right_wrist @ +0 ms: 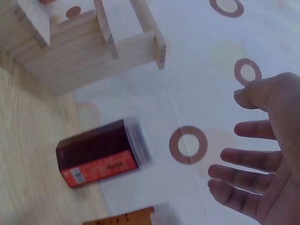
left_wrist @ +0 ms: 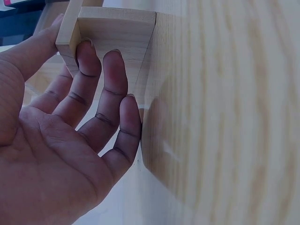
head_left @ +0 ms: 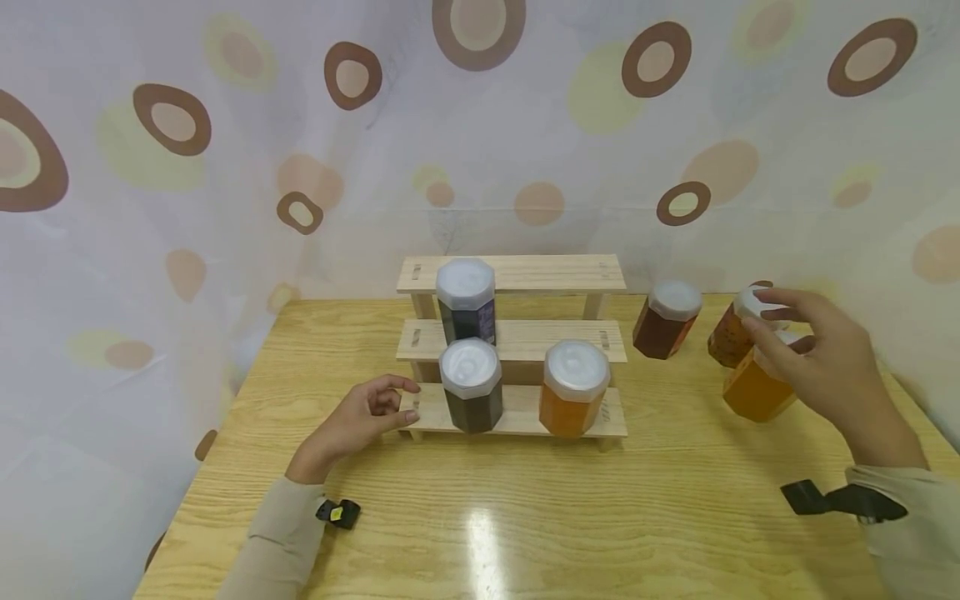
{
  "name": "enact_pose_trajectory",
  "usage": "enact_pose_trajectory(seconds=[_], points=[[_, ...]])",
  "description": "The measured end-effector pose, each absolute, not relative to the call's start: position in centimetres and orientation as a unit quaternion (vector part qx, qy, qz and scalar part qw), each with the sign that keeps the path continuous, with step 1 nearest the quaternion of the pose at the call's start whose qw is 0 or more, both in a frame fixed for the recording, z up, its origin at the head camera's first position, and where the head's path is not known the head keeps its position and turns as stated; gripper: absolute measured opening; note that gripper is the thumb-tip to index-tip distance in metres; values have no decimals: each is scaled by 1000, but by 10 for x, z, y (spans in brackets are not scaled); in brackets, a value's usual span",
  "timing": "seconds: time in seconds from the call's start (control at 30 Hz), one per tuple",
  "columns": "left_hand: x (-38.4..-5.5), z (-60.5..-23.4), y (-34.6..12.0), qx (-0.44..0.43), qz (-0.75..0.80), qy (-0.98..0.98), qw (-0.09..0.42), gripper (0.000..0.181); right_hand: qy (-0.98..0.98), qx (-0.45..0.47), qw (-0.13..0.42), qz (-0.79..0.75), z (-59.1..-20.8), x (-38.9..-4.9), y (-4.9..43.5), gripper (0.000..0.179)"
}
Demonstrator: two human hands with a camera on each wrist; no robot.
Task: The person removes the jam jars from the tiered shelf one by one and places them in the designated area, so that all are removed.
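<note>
My left hand [head_left: 367, 417] grips the left end of the lowest board of a stepped wooden rack [head_left: 517, 273]. In the left wrist view its fingers [left_wrist: 115, 77] curl beside the rack's leg. A dark jar with a purple label [head_left: 467, 321] stands on the rack, apparently on the middle step. On the lowest step are another dark jar [head_left: 474, 408] and an orange jar [head_left: 570, 408]. My right hand [head_left: 828, 358] hovers, holding nothing, by a second orange jar [head_left: 750, 392] and a speckled orange-brown jar [head_left: 726, 337]. A dark red jar [head_left: 663, 332] stands nearer the rack.
The wooden table [head_left: 420, 517] meets a wall sheet [head_left: 480, 150] patterned with brown rings behind the rack. All the jars have white lids. In the right wrist view, the dark red jar [right_wrist: 93, 150] shows a red label, with the rack's side panel [right_wrist: 84, 70] beyond it.
</note>
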State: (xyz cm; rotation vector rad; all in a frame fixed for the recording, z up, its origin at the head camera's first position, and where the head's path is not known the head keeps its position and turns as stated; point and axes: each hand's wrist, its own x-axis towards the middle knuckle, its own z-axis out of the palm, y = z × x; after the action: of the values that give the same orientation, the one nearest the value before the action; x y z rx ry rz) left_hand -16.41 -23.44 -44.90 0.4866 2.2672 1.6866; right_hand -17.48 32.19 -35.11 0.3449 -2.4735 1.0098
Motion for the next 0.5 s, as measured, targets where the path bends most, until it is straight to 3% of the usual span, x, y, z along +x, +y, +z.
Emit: enact_pose_trajectory(seconds=[0.33,0.5], points=[[-165,-450,-234,164,587,781,139,37,-877,249,238,334,-335,-192,277,41],[-164,-449,-234,164,583,783,138,37,-875,282,217,329,-323,-198,249,41]])
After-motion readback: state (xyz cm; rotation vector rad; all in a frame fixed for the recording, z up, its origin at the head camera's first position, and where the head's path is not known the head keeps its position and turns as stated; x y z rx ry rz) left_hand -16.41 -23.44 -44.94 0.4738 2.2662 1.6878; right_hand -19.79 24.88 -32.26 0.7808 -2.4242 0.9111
